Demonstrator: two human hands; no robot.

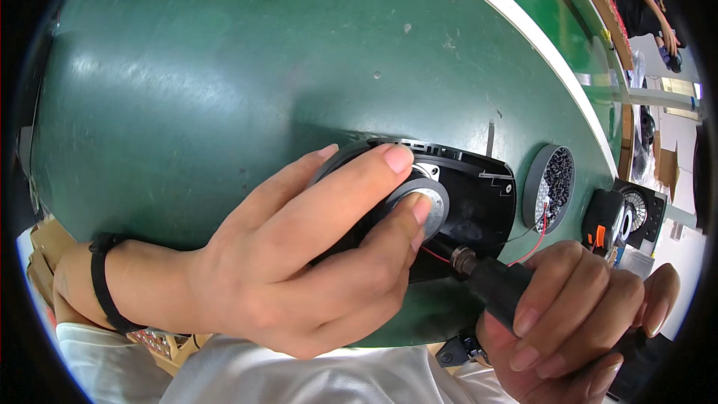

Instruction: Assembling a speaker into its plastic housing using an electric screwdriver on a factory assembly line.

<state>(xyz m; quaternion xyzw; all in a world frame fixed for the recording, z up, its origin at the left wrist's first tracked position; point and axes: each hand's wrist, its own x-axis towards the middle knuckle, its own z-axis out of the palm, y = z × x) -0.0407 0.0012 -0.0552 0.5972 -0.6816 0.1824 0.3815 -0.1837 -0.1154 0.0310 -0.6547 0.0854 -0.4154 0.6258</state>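
Note:
A black plastic housing [482,213] lies on the green tabletop with its inside facing up. In it sits a round speaker [440,213] with a grey metal back. My left hand [299,254] is closed over the housing, one finger on its far rim and the thumb on the speaker's back. My right hand [576,322] grips a black powered screwdriver [499,284]. Its metal collar is beside the speaker, and the tip points into the housing, where I cannot make out what it touches. A thin red wire [537,247] loops out past the screwdriver.
A round grey dish [532,194] of small black screws stands right of the housing. Beyond it are a black device with orange patches [600,224] and a black panel with a round grille [639,209]. A white strip [523,22] edges the green table [224,90]. Another person [639,11] is at upper right.

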